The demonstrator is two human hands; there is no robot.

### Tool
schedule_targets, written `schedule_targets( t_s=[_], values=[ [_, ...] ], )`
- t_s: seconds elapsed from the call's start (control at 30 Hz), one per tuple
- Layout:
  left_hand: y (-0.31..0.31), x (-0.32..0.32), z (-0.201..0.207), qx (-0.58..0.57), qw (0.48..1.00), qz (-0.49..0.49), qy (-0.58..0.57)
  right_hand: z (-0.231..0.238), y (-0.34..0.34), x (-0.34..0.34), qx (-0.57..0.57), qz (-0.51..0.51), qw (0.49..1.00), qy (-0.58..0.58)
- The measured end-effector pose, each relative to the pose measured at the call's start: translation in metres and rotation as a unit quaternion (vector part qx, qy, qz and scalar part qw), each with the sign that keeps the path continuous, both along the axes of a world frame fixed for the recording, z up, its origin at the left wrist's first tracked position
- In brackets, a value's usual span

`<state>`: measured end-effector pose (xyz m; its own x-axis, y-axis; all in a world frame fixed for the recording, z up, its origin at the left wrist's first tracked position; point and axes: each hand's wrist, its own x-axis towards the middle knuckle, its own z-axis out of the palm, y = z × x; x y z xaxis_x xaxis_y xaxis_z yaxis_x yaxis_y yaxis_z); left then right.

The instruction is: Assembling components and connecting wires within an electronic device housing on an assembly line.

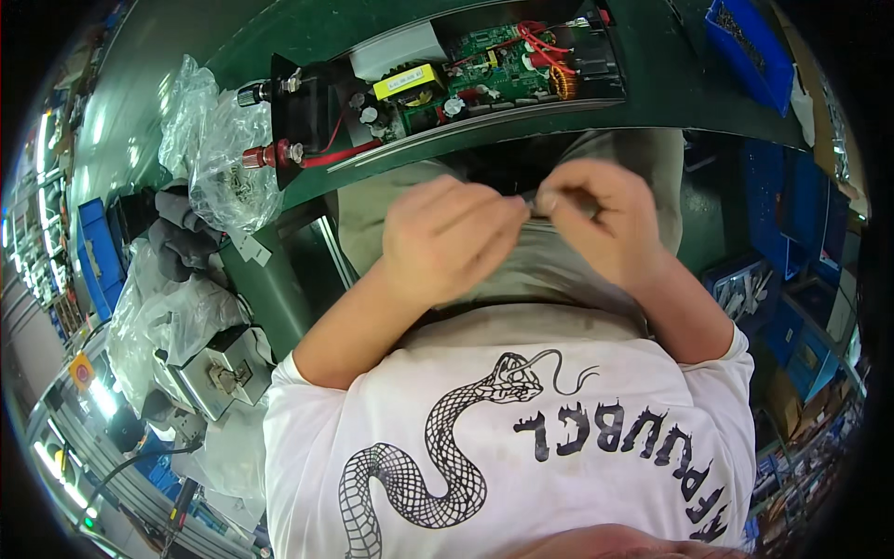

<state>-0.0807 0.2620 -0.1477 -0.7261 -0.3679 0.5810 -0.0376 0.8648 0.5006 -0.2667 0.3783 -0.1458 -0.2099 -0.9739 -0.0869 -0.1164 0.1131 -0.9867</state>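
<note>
Over my lap, just in front of the bench edge, my left hand (449, 240) and my right hand (605, 216) meet with their fingertips pinched. Between them is a small greyish piece (533, 200), too small and too covered by fingers to name. Beyond the hands, an open power unit (466, 119) lies lengthwise on the green bench, its metal housing uncovered. Inside it sit a green circuit board (507, 67), a yellow-wrapped transformer (406, 82) and a copper-wound coil (562, 82). Its left end plate carries a red terminal (265, 155) and a black terminal (253, 94).
Clear plastic bags (223, 140) lie left of the unit, near dark grey gloves (182, 224). A blue bin of small screws (752, 51) stands at the far right. Lower left is a metal box (223, 373); on the right, a tray of small parts (745, 291).
</note>
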Motion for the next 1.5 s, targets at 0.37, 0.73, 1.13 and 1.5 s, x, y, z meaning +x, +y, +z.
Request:
schedule_targets(
  t_s=[0.37, 0.73, 1.13, 1.5],
  values=[
    [-0.015, -0.022, -0.028, -0.140, 0.967, 0.176, -0.119, -0.020, -0.039, -0.017, -0.184, -0.036, 0.844, 0.502],
    [-0.013, -0.020, -0.021, -0.119, 0.966, 0.183, -0.141, -0.015, -0.041, -0.016, -0.177, -0.009, 0.838, 0.517],
    [-0.010, -0.023, -0.017, -0.102, 0.963, 0.192, -0.161, -0.012, -0.038, -0.008, -0.156, -0.046, 0.847, 0.506],
    [-0.009, -0.025, -0.009, -0.075, 0.957, 0.203, -0.191, -0.010, -0.037, -0.009, -0.139, -0.044, 0.853, 0.501]
  ],
)
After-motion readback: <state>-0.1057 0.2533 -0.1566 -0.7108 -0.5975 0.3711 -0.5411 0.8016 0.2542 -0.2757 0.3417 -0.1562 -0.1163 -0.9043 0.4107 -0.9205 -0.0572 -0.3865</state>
